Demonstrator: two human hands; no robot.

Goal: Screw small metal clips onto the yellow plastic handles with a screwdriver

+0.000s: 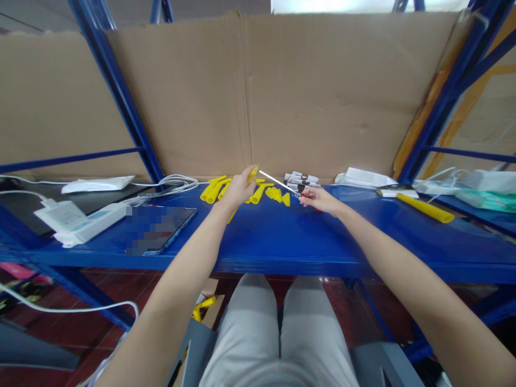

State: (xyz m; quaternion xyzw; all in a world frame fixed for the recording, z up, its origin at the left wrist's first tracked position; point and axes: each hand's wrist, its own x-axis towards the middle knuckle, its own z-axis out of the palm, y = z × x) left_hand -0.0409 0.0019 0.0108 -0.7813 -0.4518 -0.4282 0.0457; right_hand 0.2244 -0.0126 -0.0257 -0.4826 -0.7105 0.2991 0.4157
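Note:
My left hand (240,187) is closed on a small yellow plastic piece (252,173) near the back of the blue shelf (278,236). In my right hand (320,199) is a red-handled tool with a long, thin, shiny shaft (278,183). Its far tip reaches up to the yellow piece; whether they touch I cannot tell. Several yellow tubular parts (210,192) lie behind and beside my left hand, partly hidden by it. Between my hands are several small, flat yellow pieces (274,194) and a yellow wedge-shaped piece (286,199).
Black-and-white packets (300,180) lie against the cardboard wall (322,97). To the left are a tablet-like device (177,231), a power strip (94,223) and coiled white cable (179,184). A yellow tube (425,208) and a white packet (365,177) lie at right. Blue posts frame both sides.

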